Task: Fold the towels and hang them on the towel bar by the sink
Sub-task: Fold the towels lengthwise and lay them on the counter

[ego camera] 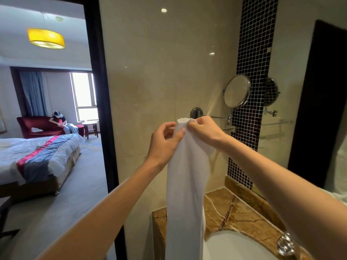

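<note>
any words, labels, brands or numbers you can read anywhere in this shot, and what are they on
No readable text anywhere in this view.
The white towel, pinched by the left hand and the right hand: no tag or print shows.
The round wall mirror: no marking shows.
The chrome tap handle: too blurred to tell whether it carries any marking.

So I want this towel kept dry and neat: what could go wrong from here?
The towel hangs long from both hands, its lower part in front of the sink; it could dip in and get wet. The left hand and right hand pinch only its top edge, so a slip might drop it.
</note>
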Demonstrator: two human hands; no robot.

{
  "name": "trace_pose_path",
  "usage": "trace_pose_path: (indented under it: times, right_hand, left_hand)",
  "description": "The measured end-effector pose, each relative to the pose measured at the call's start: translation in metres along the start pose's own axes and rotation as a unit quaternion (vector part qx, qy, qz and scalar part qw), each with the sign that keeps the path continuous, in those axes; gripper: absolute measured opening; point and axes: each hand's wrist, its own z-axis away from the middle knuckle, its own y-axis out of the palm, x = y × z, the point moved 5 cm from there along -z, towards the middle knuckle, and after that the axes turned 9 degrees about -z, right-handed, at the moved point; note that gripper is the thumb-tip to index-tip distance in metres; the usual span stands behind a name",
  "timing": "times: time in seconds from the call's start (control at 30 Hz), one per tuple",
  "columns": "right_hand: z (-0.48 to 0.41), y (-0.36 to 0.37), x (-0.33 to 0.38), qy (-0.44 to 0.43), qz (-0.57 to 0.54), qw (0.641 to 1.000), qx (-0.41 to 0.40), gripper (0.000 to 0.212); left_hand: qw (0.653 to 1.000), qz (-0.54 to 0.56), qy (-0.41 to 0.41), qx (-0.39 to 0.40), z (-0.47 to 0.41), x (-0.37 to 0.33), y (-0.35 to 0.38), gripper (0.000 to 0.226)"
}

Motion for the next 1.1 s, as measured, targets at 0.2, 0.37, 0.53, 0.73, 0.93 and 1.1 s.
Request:
trace_pose_path:
  times: [0.2,0.37,0.53,0.73,0.93,1.1]
  right_hand:
    - [0.005,-0.003,-0.001,-0.014,0.011,0.998,0.064,0.023]
    - [0.009,-0.013,-0.007,-0.004,0.040,0.997,0.072,0.028]
    - [0.019,-0.028,-0.023,-0.034,0.014,0.999,0.032,0.021]
    - [0.021,-0.035,-0.028,-0.054,-0.046,0.997,-0.029,0.017]
    - [0.016,-0.046,-0.030,-0.022,-0.162,0.983,-0.084,0.021]
    - [0.019,-0.044,-0.047,0.045,-0.277,0.951,-0.131,0.034]
  left_hand:
    - [0.998,-0.065,-0.022,0.004,-0.027,0.008,-0.002,0.016]
    - [0.998,-0.045,-0.052,-0.008,-0.036,0.014,-0.008,0.011]
    - [0.995,-0.020,-0.091,-0.020,-0.035,0.020,-0.017,0.011]
    - [0.993,-0.007,-0.116,-0.024,-0.039,0.024,-0.017,0.012]
    - [0.987,0.058,-0.148,-0.031,-0.045,0.017,-0.015,0.025]
    - [0.985,0.087,-0.144,-0.032,-0.045,0.011,-0.009,0.021]
